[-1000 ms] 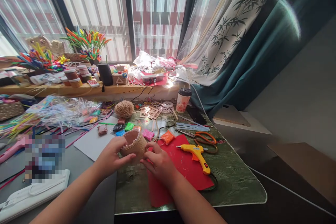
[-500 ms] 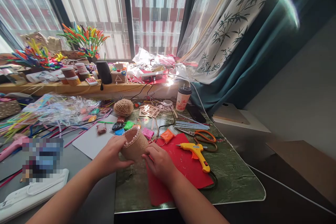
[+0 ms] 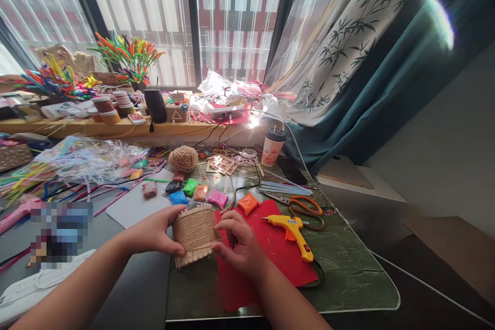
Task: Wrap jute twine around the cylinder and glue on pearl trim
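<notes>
A twine-wrapped cup [image 3: 196, 229] is held above the green table mat, its side facing me, with white beads along its top rim and a scalloped lower edge. My left hand [image 3: 164, 232] grips it from the left, thumb on the near side. At its right side, my right hand [image 3: 236, 240] has its thumb and fingers closed on the cup's edge. A yellow glue gun [image 3: 293, 232] lies on a red sheet [image 3: 266, 263] to the right. Scissors with orange handles [image 3: 309, 206] are just behind it.
Small colored clay packets [image 3: 200, 193] lie behind the cup, near a twine ball [image 3: 183, 158]. A lidded paper cup [image 3: 273, 148] stands farther back beside a phone [image 3: 292, 170]. Pale glue sticks [image 3: 286, 188] lie near the scissors. Plastic bags and pipe cleaners spread over the left side.
The twine-wrapped cup has tipped from showing its open top to showing its side and lower edge. Both hands have shifted their hold with it. The view has moved slightly.
</notes>
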